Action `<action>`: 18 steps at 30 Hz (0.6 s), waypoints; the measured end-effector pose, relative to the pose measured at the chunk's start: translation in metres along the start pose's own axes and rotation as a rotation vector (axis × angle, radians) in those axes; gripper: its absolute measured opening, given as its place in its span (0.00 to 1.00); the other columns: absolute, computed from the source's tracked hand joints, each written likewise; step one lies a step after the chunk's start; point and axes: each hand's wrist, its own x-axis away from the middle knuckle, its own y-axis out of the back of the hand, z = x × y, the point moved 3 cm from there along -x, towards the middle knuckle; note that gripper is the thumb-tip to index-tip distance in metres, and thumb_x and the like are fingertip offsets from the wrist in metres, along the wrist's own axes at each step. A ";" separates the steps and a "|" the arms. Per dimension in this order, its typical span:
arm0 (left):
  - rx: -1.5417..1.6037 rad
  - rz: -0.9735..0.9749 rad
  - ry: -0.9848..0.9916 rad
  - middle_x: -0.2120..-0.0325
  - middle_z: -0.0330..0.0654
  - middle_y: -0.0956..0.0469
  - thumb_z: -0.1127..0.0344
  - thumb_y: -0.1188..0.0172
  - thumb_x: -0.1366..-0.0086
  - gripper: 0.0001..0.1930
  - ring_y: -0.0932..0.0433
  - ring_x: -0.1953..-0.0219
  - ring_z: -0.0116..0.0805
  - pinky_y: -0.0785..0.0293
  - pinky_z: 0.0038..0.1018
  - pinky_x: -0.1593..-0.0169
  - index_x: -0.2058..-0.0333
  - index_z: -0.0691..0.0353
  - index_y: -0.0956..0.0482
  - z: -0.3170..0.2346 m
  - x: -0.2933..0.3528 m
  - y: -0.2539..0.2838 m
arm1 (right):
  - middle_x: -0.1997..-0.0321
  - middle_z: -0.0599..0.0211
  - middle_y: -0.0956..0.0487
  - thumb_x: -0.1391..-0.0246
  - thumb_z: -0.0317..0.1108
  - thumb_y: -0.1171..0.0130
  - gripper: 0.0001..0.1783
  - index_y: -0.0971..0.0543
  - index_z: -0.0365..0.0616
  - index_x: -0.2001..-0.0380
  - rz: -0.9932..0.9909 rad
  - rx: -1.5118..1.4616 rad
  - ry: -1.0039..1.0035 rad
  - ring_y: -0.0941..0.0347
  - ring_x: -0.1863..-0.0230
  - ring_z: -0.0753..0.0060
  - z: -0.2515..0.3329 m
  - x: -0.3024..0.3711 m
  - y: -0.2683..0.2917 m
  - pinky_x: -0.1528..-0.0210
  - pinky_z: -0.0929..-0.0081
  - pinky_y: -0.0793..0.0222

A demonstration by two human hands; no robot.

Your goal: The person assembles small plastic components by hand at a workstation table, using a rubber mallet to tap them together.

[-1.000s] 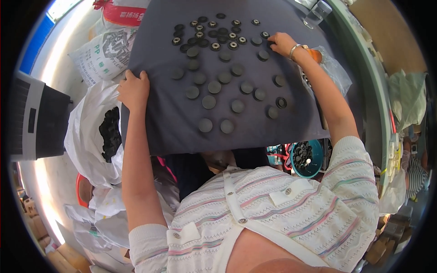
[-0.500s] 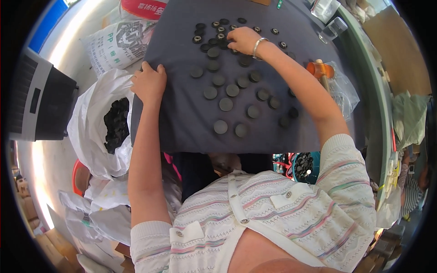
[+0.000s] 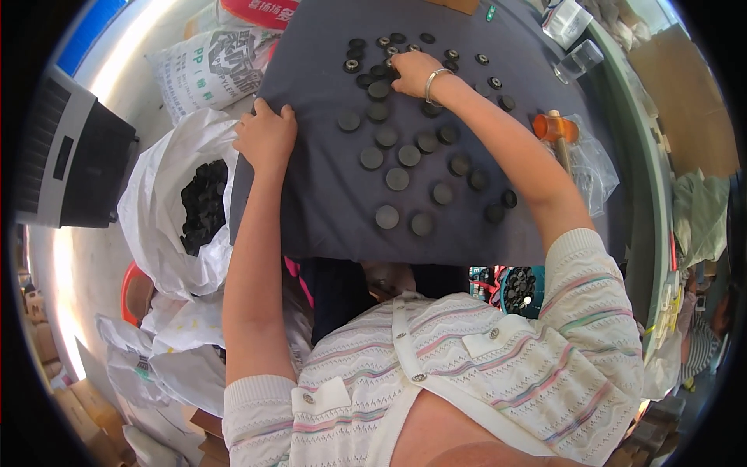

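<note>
left hand [image 3: 266, 136]: fingers spread on cloth [image 3: 327, 214] | right hand [image 3: 414, 75]: at black discs [image 3: 379, 90], fingers unclear

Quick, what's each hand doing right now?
Left hand: open, resting at the grey cloth-covered table's left edge; no item visible in it.
Right hand: fingertips among round black caps; whether it holds one can't be told.

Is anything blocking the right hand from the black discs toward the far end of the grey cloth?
Nothing visible is: the right hand is in among the black discs. The orange object lies well off to the right. What sits directly under the hand is hidden.
</note>
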 end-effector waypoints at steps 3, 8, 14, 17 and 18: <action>0.001 0.013 0.004 0.54 0.57 0.27 0.48 0.48 0.41 0.27 0.31 0.48 0.55 0.37 0.52 0.48 0.49 0.62 0.29 0.002 0.000 0.001 | 0.59 0.48 0.20 0.52 0.35 0.40 0.16 0.21 0.35 0.62 -0.007 -0.031 -0.036 0.24 0.53 0.51 0.005 0.000 0.002 0.50 0.60 0.28; 0.001 0.017 0.005 0.53 0.56 0.27 0.48 0.48 0.41 0.28 0.31 0.47 0.55 0.37 0.52 0.48 0.48 0.62 0.29 -0.002 0.001 0.002 | 0.60 0.49 0.20 0.53 0.36 0.40 0.16 0.20 0.37 0.62 -0.066 -0.017 0.005 0.24 0.54 0.51 -0.005 -0.010 -0.010 0.50 0.60 0.28; -0.004 0.011 0.012 0.54 0.56 0.27 0.47 0.48 0.41 0.28 0.31 0.48 0.55 0.37 0.52 0.47 0.48 0.62 0.29 0.005 0.002 0.002 | 0.63 0.53 0.19 0.58 0.39 0.40 0.18 0.20 0.39 0.64 -0.310 -0.343 0.177 0.23 0.58 0.53 0.024 -0.018 0.008 0.51 0.63 0.28; 0.021 0.008 0.011 0.54 0.56 0.27 0.48 0.47 0.41 0.28 0.30 0.48 0.54 0.37 0.51 0.48 0.48 0.62 0.29 0.003 0.002 0.002 | 0.69 0.56 0.20 0.58 0.34 0.41 0.16 0.22 0.39 0.64 -0.387 -0.577 0.287 0.24 0.68 0.56 0.058 -0.031 0.006 0.63 0.67 0.28; 0.026 -0.004 -0.004 0.54 0.56 0.27 0.48 0.47 0.41 0.28 0.30 0.48 0.54 0.36 0.51 0.48 0.48 0.62 0.29 0.001 0.002 0.002 | 0.69 0.56 0.20 0.59 0.34 0.40 0.15 0.22 0.38 0.65 -0.375 -0.540 0.331 0.23 0.68 0.56 0.068 -0.035 0.001 0.63 0.67 0.28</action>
